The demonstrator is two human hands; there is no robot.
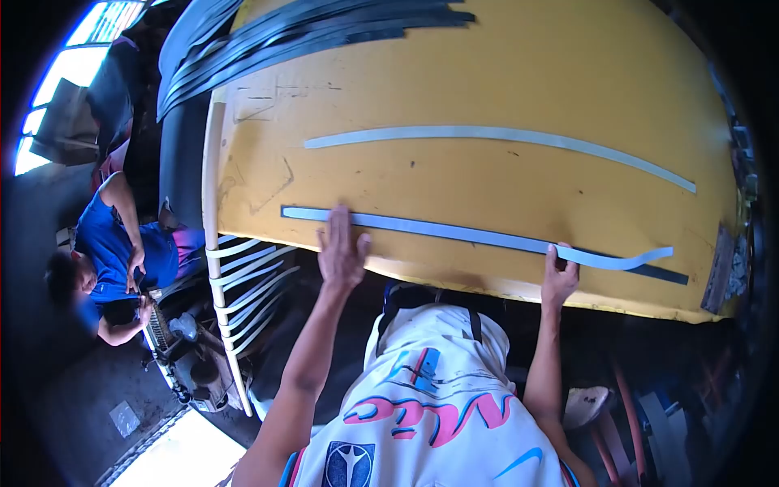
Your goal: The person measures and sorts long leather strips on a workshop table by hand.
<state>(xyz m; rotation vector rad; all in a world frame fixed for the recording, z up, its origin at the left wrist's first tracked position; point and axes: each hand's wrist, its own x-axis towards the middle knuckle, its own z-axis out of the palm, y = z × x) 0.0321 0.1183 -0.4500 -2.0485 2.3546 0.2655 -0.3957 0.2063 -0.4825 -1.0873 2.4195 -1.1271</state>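
On the yellow table (454, 73) lies a long dark strip (661, 273) with a pale strip (454, 230) along its top. My left hand (343, 250) rests flat near the left end of the pale strip, fingers stretched out. At the right, my right hand (561, 268) pinches the pale strip between thumb and fingers. Beyond that hand the strip's free end curves up and away from the dark one. A second pale strip (487, 133) lies in a curve farther back on the table.
Dark strips (324, 40) are piled at the back left. Pale strips hang from a wooden rack (217, 284) at the table's left edge. Farther left, a person in blue (122, 252) sits beside a machine (203, 365). A dark block (718, 268) lies at the right edge.
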